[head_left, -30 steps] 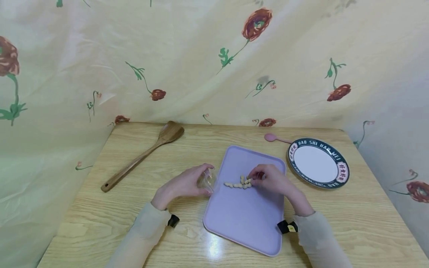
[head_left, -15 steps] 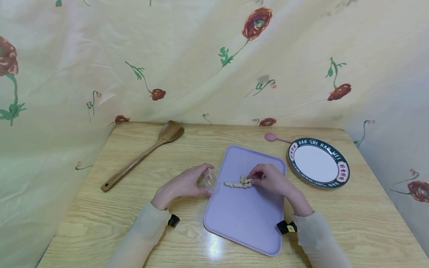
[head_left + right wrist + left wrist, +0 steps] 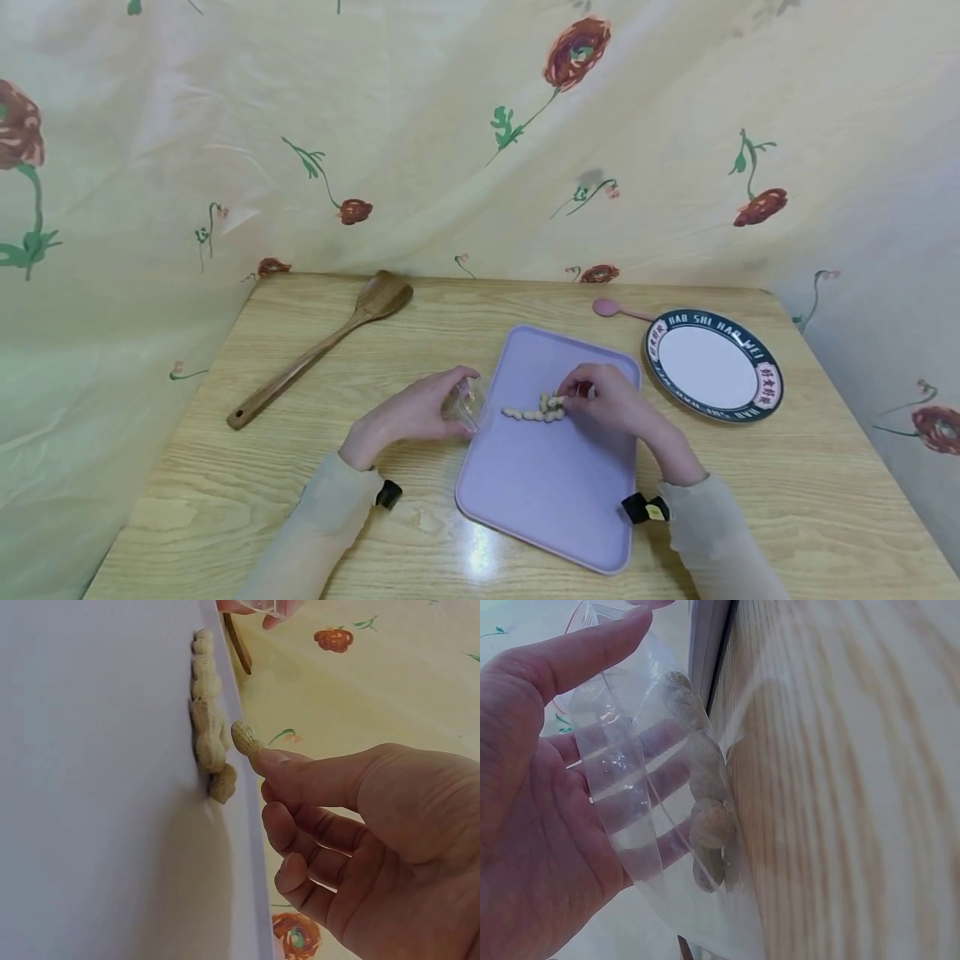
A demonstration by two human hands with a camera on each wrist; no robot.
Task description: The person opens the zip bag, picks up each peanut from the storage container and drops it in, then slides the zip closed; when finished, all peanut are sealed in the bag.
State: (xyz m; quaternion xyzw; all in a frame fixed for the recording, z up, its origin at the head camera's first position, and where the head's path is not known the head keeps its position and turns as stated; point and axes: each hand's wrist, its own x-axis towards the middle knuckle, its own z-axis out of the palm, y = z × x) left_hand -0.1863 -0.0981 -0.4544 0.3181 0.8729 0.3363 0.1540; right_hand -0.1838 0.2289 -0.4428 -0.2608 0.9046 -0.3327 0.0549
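Observation:
Over the purple tray (image 3: 543, 500), my right hand (image 3: 611, 404) pinches an unshelled peanut (image 3: 245, 738) between thumb and fingertips. Just below it, several peanuts (image 3: 532, 415) lie in a group on the tray; in the right wrist view they form a row. At the tray's left edge, my left hand (image 3: 420, 410) holds a clear plastic zip bag (image 3: 622, 787) by its mouth, thumb on the near side and fingers behind the film. Several peanuts (image 3: 712, 825) sit inside the bag, which rests against the wooden table.
A wooden spatula (image 3: 322, 346) lies on the table (image 3: 300, 467) to the left. Right of the tray is a white plate with a dark patterned rim (image 3: 712, 367), and a pink spoon (image 3: 606, 307) lies partly under or behind it. Flowered cloth (image 3: 450, 150) hangs behind.
My right hand has risen slightly with the pinched peanut, off the group. My left hand and the bag have stayed in place.

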